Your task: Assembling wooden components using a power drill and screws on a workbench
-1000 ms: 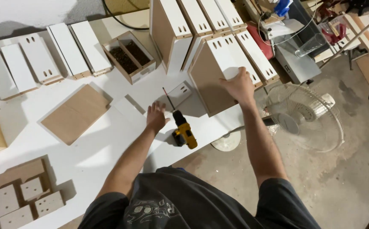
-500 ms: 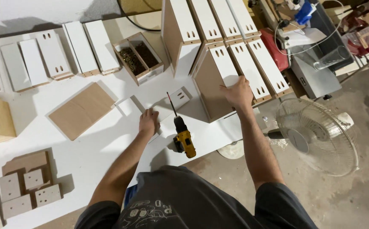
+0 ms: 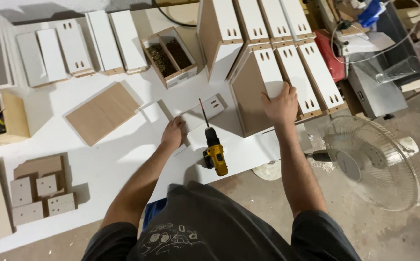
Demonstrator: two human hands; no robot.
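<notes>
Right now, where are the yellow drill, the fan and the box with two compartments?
yellow drill (image 3: 216, 155), head view, on its yellow body.
fan (image 3: 372, 162), head view, on its wire guard.
box with two compartments (image 3: 148, 39), head view, on its wooden rim.

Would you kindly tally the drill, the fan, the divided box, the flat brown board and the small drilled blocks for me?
Yellow drill: 1
Standing fan: 1
Divided box: 1
Flat brown board: 1
Small drilled blocks: 4
Total: 8
</notes>
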